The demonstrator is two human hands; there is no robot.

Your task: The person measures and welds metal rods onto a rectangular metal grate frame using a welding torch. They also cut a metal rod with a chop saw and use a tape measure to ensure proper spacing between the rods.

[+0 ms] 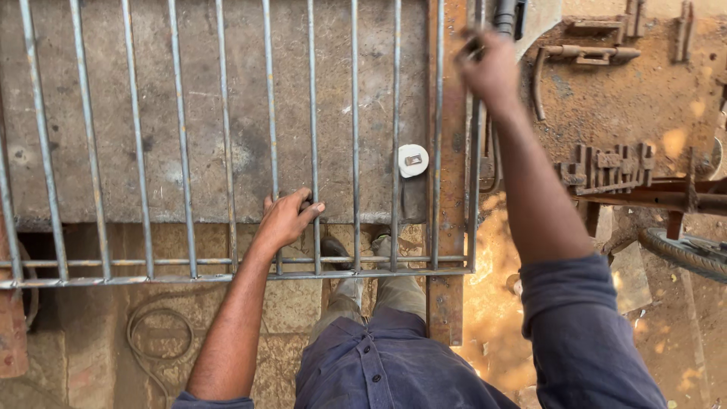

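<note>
Gripping the grey steel grille of thin vertical bars (pixel 227 151) with both hands. The grille lies flat across the worn grey metal slab surface (pixel 98 113), and its lower edge with two horizontal rails overhangs the front of the surface, above the stone-paved floor (pixel 91 348).

Left hand (pixel 286 220): fingers (pixel 309 209) curled shut around one vertical bar near the slab's front edge, thumb side toward the next bar to the left. The bar runs straight through the fist.

Right hand (pixel 492 72): raised at the grille's far right corner, fingers closed on something thin at the outer bar; exactly what they pinch I cannot tell, since the hand covers it. A dark cylindrical tool end (pixel 506 17) sits just above the knuckles.

Around it:
- rusty flat steel upright strip (pixel 447 227) runs under the right bars, between the two hands
- white round disc with a small metal insert (pixel 413 160) lies on the surface beneath the bars, just left of the strip
- rusty orange metal bench with welded lugs and brackets (pixel 628 98) to the right of the right arm
- coiled grey cable (pixel 155 333) on the floor below the left forearm
- person's shoes (pixel 356 250) under the overhanging rails
</note>
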